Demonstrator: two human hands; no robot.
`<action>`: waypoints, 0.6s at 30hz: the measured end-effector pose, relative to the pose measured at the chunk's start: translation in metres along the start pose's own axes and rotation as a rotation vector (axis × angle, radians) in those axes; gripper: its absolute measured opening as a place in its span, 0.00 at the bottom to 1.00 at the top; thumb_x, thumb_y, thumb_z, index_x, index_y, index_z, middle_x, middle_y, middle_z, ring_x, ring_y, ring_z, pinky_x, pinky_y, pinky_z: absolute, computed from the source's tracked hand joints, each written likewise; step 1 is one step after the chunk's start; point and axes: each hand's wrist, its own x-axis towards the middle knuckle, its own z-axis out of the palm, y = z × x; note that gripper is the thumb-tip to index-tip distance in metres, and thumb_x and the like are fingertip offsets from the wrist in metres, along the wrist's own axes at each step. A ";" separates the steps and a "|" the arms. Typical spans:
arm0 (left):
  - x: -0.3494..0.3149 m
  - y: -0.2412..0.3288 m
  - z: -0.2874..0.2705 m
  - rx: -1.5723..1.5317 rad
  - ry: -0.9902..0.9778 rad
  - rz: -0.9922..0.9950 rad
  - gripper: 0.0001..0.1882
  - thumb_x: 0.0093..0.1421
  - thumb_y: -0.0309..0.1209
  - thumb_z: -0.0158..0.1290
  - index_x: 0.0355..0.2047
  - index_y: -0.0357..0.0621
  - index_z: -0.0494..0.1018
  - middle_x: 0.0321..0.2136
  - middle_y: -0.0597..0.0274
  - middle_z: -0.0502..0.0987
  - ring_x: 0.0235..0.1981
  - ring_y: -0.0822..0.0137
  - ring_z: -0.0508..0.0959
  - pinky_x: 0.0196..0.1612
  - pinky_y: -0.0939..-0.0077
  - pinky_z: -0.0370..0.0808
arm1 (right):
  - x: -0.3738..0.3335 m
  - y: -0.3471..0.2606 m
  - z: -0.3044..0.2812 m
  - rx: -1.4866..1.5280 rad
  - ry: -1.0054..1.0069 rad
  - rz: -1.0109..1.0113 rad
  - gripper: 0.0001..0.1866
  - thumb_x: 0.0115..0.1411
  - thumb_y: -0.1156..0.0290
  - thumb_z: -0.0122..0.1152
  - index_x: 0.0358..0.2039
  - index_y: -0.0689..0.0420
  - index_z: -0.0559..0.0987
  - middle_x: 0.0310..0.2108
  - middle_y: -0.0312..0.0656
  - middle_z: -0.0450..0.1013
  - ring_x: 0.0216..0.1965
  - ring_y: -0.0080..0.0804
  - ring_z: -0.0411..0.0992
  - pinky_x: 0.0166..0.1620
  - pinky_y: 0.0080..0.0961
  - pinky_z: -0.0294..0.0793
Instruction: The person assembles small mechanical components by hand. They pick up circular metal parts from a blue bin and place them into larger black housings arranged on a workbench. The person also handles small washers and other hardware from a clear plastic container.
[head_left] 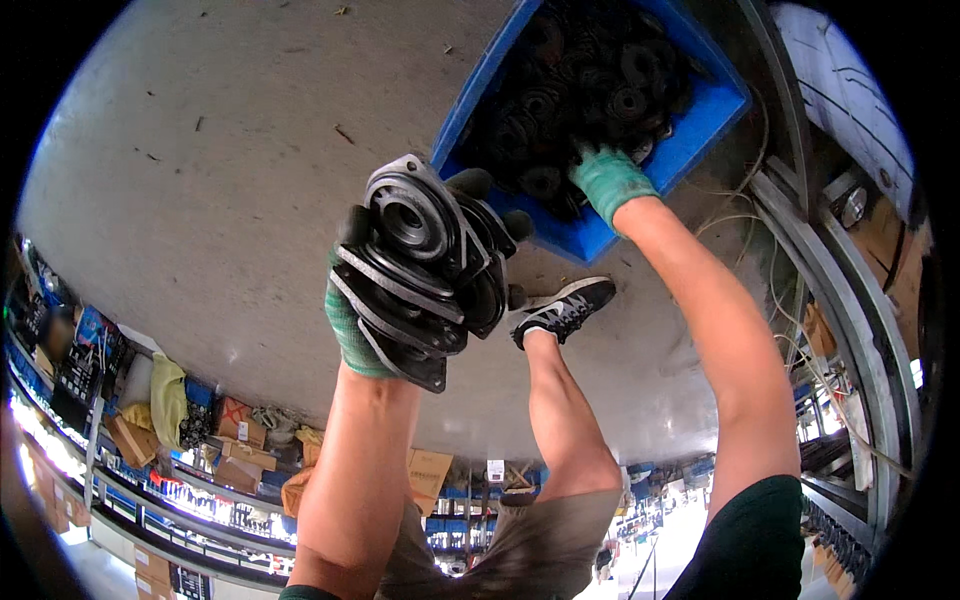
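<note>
My left hand (352,325), in a green glove with dark fingers, is closed around a stack of black flanged metal mounts (408,222). The mounts have round, ringed centres and flat plates with holed corners, and they lie tilted against one another above the floor. Over at the upper right, my right hand (610,185), gloved the same way, reaches into a blue plastic crate (712,118). Many similar dark round parts (570,90) are heaped in that crate. The right fingertips are lost among them, so their grip does not show.
My shoe (566,308) stands on the grey floor (240,150) just below the crate. A metal frame (815,250) with loose cables rises along the right side. Cardboard boxes (240,440) and racks line the lower left.
</note>
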 end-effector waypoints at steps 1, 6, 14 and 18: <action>0.001 0.000 0.001 -0.010 -0.014 -0.008 0.08 0.68 0.34 0.48 0.38 0.44 0.72 0.31 0.60 0.78 0.29 0.67 0.78 0.34 0.72 0.77 | -0.002 0.004 0.011 -0.043 0.091 -0.063 0.26 0.66 0.58 0.48 0.58 0.61 0.72 0.60 0.56 0.69 0.59 0.56 0.68 0.63 0.45 0.66; 0.002 -0.001 0.000 -0.077 -0.064 -0.046 0.08 0.68 0.34 0.48 0.37 0.44 0.72 0.31 0.61 0.78 0.29 0.67 0.78 0.34 0.72 0.77 | 0.012 -0.004 -0.026 -0.076 -0.321 -0.083 0.22 0.66 0.60 0.48 0.54 0.60 0.75 0.59 0.55 0.69 0.58 0.54 0.69 0.61 0.44 0.69; 0.002 -0.002 0.001 -0.129 -0.087 -0.057 0.08 0.68 0.34 0.48 0.37 0.44 0.72 0.30 0.62 0.78 0.29 0.67 0.78 0.34 0.73 0.78 | 0.016 -0.015 -0.002 -0.299 -0.322 -0.139 0.20 0.66 0.66 0.49 0.56 0.54 0.77 0.61 0.51 0.69 0.59 0.52 0.69 0.60 0.42 0.70; 0.001 0.000 0.003 -0.131 -0.066 -0.041 0.08 0.67 0.34 0.48 0.37 0.44 0.72 0.29 0.63 0.78 0.29 0.67 0.78 0.34 0.74 0.78 | 0.015 -0.018 -0.005 -0.334 -0.185 -0.118 0.23 0.65 0.64 0.51 0.60 0.52 0.75 0.62 0.48 0.69 0.63 0.51 0.65 0.65 0.47 0.63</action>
